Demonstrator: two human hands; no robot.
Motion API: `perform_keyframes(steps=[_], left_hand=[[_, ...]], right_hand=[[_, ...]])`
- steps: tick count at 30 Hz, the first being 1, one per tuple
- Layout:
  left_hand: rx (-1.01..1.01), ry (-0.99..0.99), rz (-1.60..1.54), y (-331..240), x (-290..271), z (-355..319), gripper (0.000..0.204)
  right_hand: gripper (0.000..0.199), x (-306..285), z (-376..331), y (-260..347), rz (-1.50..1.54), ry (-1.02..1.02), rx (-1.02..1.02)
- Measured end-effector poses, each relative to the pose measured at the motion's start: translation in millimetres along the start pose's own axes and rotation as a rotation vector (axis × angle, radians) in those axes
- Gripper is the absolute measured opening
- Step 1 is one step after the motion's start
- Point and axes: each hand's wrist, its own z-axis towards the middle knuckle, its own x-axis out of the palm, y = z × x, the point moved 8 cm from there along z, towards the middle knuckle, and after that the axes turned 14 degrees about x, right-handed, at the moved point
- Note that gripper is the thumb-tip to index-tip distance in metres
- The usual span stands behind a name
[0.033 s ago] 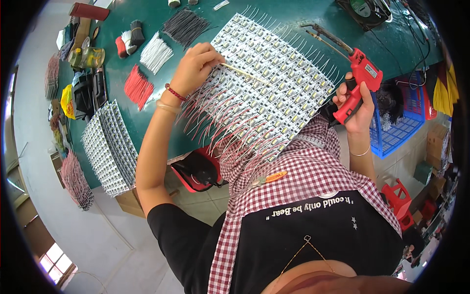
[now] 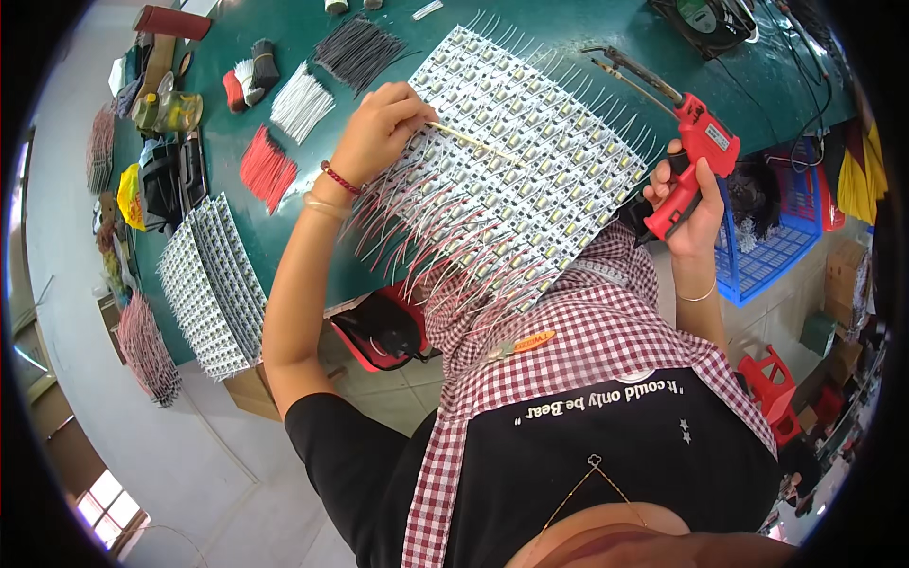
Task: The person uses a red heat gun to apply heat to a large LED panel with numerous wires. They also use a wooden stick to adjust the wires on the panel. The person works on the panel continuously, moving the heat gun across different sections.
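My left hand (image 2: 381,128) pinches a thin pale stick (image 2: 473,144). The stick lies slanted over a white sheet of LED circuit boards (image 2: 568,180), its far end reaching toward the middle. Red and white wires (image 2: 426,227) hang from the sheet's near-left edge, and thin white wires stick out along its far-right edge. In my right hand (image 2: 699,213) is a red soldering gun (image 2: 705,137), gripped by its handle. Its dark metal tip and a thin feed tube point up and left, above the sheet's far-right edge and apart from the boards.
On the green table (image 2: 227,57) lie bundles of red wires (image 2: 268,168), white wires (image 2: 302,102) and black wires (image 2: 358,52). More LED board sheets (image 2: 213,284) lie at the left edge. A black fan (image 2: 705,24) stands far right; a blue plastic crate (image 2: 772,251) sits below.
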Motion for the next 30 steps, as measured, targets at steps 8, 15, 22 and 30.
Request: perform_keyframes(steps=[8, 15, 22, 30], left_hand=[[0.020, -0.004, -0.001, -1.7, 1.7, 4.4, 0.012], [0.037, 0.015, 0.025, -10.2, 2.2, 6.0, 0.012], [0.019, 0.027, 0.010, -7.8, 2.8, 5.2, 0.009], [-0.012, 0.053, -0.055, -2.9, 10.0, 5.7, 0.008]], right_hand=[[0.039, -4.6, -1.9, -0.1, -0.004, -0.006, -0.012], [0.038, -7.9, -1.8, -3.2, 0.005, -0.013, -0.006], [0.038, -6.0, -1.3, -0.5, 0.006, -0.020, -0.002], [0.038, -7.2, -1.2, -1.0, 0.003, -0.025, -0.009]])
